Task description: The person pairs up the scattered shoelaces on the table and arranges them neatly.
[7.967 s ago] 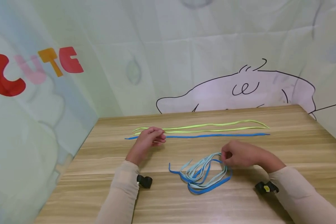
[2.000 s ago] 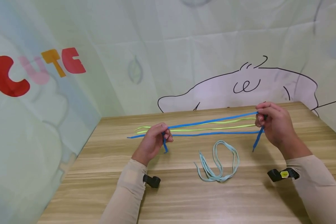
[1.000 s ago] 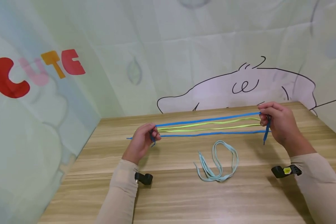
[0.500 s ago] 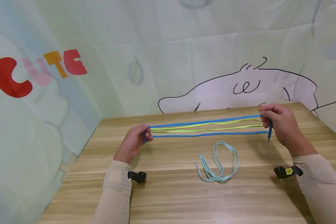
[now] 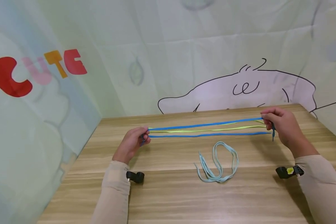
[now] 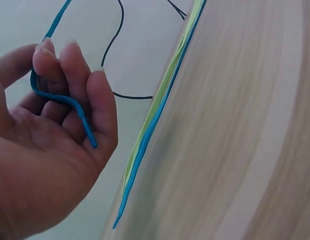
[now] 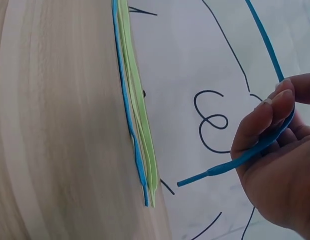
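A blue shoelace [image 5: 204, 125] is stretched nearly straight between both hands, above the table. My left hand [image 5: 132, 141] pinches it near one end between thumb and forefinger; in the left wrist view the tipped end [image 6: 89, 131] curls across the palm. My right hand [image 5: 282, 126] pinches the other side, and its loose end [image 7: 215, 171] hangs past the fingers. Below it, a second blue shoelace [image 5: 207, 135] and two strands of yellow-green shoelace [image 5: 215, 129] lie straight side by side on the table, partly hidden by the hands and the held lace.
A light blue shoelace [image 5: 222, 179] lies loosely looped on the wooden table [image 5: 184, 202], nearer the body. Behind the table hangs a printed cloth backdrop [image 5: 168, 62] with cartoon drawings and letters.
Earlier the blue lace lay tangled with the light blue one; it has since been picked out and stretched. Lately the hands spread apart, left hand going left, and both sank slightly toward the table.
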`<action>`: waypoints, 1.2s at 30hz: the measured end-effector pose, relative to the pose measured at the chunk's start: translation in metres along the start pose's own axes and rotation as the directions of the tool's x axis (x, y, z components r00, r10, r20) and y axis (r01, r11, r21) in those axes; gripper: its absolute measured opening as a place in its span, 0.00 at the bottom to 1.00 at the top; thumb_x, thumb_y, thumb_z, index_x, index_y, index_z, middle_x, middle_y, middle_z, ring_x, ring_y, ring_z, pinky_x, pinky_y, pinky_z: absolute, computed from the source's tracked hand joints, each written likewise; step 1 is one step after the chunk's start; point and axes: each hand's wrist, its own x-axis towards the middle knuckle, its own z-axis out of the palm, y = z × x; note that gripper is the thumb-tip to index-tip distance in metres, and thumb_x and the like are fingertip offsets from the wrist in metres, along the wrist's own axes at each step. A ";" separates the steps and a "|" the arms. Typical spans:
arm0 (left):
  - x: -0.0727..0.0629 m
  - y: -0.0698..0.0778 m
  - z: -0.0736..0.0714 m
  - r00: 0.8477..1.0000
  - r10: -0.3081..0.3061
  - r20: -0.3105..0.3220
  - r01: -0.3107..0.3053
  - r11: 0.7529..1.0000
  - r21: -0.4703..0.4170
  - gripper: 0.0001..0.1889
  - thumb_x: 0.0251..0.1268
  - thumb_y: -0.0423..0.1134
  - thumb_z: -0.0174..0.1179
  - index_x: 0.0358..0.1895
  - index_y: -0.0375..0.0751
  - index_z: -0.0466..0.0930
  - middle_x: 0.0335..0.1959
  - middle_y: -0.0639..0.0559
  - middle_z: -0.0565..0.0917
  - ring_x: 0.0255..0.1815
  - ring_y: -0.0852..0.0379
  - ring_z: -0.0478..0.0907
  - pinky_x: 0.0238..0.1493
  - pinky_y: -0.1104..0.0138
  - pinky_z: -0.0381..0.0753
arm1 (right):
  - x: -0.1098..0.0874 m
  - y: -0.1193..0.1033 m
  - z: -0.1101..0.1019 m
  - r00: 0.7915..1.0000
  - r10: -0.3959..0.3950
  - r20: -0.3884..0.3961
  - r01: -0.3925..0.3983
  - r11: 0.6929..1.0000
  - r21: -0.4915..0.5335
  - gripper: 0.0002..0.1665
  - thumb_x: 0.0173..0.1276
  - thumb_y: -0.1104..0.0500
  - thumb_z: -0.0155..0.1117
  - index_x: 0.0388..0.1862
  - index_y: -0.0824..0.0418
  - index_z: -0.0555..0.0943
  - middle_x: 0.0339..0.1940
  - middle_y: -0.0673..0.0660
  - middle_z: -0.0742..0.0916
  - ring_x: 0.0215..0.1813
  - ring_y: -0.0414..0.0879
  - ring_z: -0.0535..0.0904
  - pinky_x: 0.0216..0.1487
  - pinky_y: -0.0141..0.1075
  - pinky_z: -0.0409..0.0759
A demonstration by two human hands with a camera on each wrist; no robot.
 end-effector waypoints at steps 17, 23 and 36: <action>0.004 -0.009 -0.007 0.984 -0.099 -0.149 0.129 0.969 0.209 0.19 0.72 0.43 0.61 0.48 0.26 0.78 0.29 0.52 0.78 0.31 0.60 0.78 0.37 0.68 0.83 | 0.008 0.011 -0.013 0.987 0.152 0.050 -0.112 0.881 -0.459 0.20 0.78 0.55 0.55 0.52 0.74 0.74 0.30 0.50 0.82 0.28 0.41 0.76 0.32 0.33 0.81; 0.004 -0.012 -0.014 0.977 -0.115 -0.181 0.154 0.964 0.218 0.15 0.71 0.42 0.63 0.42 0.29 0.79 0.28 0.51 0.78 0.28 0.60 0.78 0.33 0.70 0.83 | 0.009 0.016 -0.012 0.979 0.179 0.098 -0.102 0.845 -0.525 0.20 0.77 0.56 0.57 0.51 0.75 0.75 0.31 0.52 0.82 0.29 0.42 0.76 0.32 0.34 0.79; 0.000 -0.016 -0.021 0.962 -0.140 -0.235 0.192 0.957 0.217 0.15 0.73 0.39 0.60 0.52 0.29 0.78 0.32 0.49 0.82 0.28 0.62 0.80 0.31 0.72 0.83 | 0.010 0.027 -0.014 0.959 0.246 0.139 -0.121 0.803 -0.584 0.20 0.77 0.56 0.56 0.53 0.73 0.74 0.35 0.56 0.81 0.32 0.44 0.75 0.34 0.37 0.79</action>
